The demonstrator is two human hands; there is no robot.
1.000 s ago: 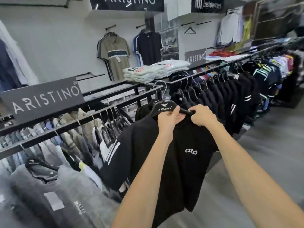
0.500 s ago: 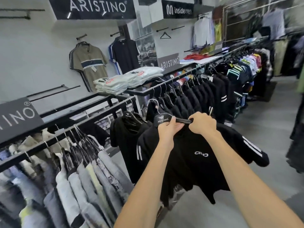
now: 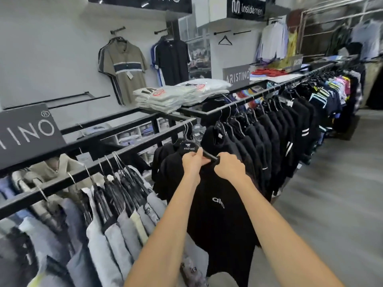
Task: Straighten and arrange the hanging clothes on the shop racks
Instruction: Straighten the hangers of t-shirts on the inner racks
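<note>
**Asker:** Which step is the person on?

**Watcher:** Rehanging, by the look of it. Two black racks meet end to end. The near rack (image 3: 128, 150) carries grey shirts (image 3: 116, 237), and the far rack (image 3: 211, 112) carries a packed row of black tops (image 3: 273, 141). The black T-shirt (image 3: 219, 220) hangs between those two groups, at the near rack's end.

**Asker:** And the hold on it?

**Watcher:** Both hands are closed on the hanger (image 3: 187, 146). The left hand (image 3: 193, 163) pinches it just under the badge. The right hand (image 3: 230, 168) is curled round its arm, with shoulder cloth bunched under the fingers.

**Asker:** What comes next?

**Watcher:** Probably seating the hook (image 3: 186, 129) on the rail. It cannot be told whether the hook already rests there. After that, letting go and evening out the spacing.

**Asker:** What differs from half a second ago?

**Watcher:** Then the shirt flared sideways, with a striped sleeve flung out to the right. Now it hangs straight down, and the hook is up by the rail's end.
</note>
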